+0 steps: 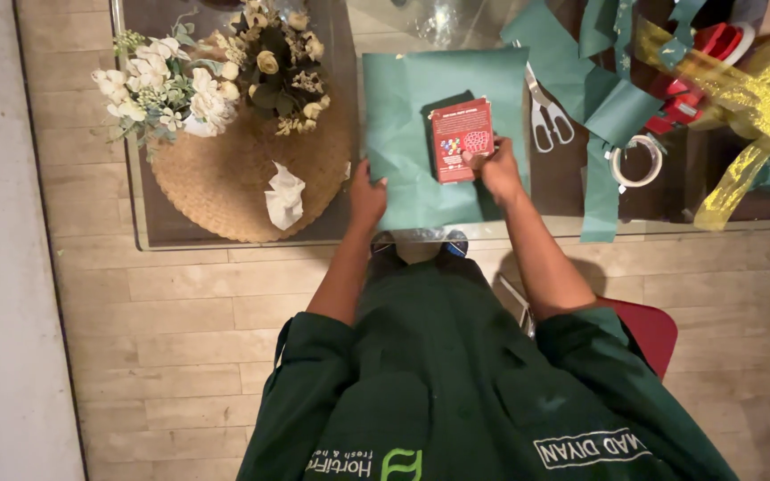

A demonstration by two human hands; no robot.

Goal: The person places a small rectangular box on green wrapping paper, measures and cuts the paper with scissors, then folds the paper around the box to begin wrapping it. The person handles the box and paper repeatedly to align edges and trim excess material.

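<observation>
Wrapping is barely begun: right hand (496, 167) pins the small red box (461, 139) flat on the unfolded green paper sheet (403, 107), left hand (366, 194) pinching the sheet's near edge.

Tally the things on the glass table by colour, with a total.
Green: 2, wrapping sheet under both hands, paper offcuts
Red: 2, small box, tape dispenser
White or cream: 4, flower bunch, tissue, tape roll, scissors
Gold: 1, ribbon
Tan: 1, woven mat
Total: 10
</observation>
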